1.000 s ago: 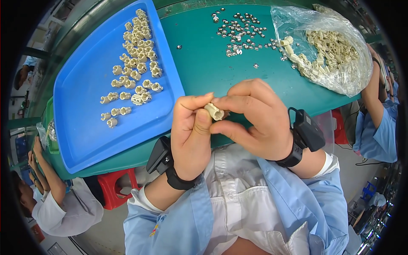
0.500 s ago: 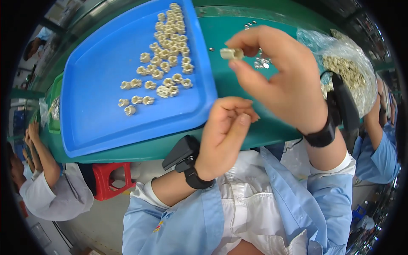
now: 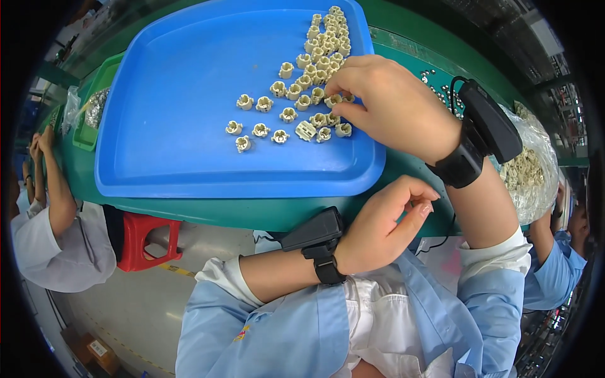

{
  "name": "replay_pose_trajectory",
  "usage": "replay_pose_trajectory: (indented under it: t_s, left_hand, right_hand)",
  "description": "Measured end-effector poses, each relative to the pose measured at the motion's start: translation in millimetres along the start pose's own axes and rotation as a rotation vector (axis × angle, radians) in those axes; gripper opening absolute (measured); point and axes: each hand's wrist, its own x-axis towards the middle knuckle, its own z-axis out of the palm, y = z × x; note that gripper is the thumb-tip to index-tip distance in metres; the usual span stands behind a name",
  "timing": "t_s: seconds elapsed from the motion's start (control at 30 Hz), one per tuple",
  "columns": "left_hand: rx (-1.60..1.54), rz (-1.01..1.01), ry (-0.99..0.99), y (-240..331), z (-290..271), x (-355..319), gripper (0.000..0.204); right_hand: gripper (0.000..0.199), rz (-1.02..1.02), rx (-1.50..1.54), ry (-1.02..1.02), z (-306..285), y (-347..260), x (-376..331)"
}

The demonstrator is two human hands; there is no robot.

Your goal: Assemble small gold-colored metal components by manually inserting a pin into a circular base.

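Observation:
My right hand (image 3: pixel 387 104) reaches over the right side of the blue tray (image 3: pixel 189 183). Its thumb and fingertips close round a small cream plastic socket-like part (image 3: pixel 333 100), low among others of the same kind. Many similar hollow round parts (image 3: pixel 263 104) stand in the tray, crowded toward its far right. One ribbed cream part (image 3: pixel 305 130) shows a different side from those around it. My left hand (image 3: pixel 387 220) is held by the table's front edge, its fingers curled and the thumb bent toward them; whatever may be inside is hidden.
To the right, a clear plastic bag (image 3: pixel 529 173) holds many cream parts. Small shiny metal pieces (image 3: pixel 430 77) lie on the green table beyond my right hand. A green tray (image 3: pixel 88 129) sits at left, near a co-worker's hands (image 3: pixel 43 140). A red stool (image 3: pixel 142 242) stands below the table.
My right hand has carried the cream part leftward from above the table down into the blue tray. My left hand has shifted toward me, and the view has turned, placing the tray further right.

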Motion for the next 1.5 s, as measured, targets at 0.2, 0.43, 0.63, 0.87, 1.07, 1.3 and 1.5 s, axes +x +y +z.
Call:
replay_pose_trajectory:
  t_s: [0.2,0.43,0.63,0.87,1.07,1.3,1.5]
  left_hand:
    - [0.05,0.019,-0.01,1,0,-1,0.015]
    - [0.041,0.017,-0.018,-3,1,1,0.016]
    - [0.057,0.04,-0.047,-6,0,-1,0.016]
    - [0.07,-0.001,0.033,-3,3,-2,0.013]
    - [0.061,0.025,0.019,-5,1,0,0.014]
    - [0.065,-0.01,0.032,-5,3,0,0.013]
    - [0.101,0.011,0.036,-5,3,0,0.012]
  right_hand:
    - [0.013,0.017,0.058,0.038,2,1,-4]
    - [0.012,0.27,0.092,0.272,-48,14,-50]
    - [0.015,0.631,-0.221,0.362,-74,70,-147]
    - [0.023,1.05,-0.307,0.156,-80,89,-226]
    - [0.024,1.054,0.004,0.132,-70,79,-228]
    - [0.02,0.987,-0.105,0.167,-68,70,-237]
    - [0.017,0.948,-0.074,0.163,-68,65,-245]
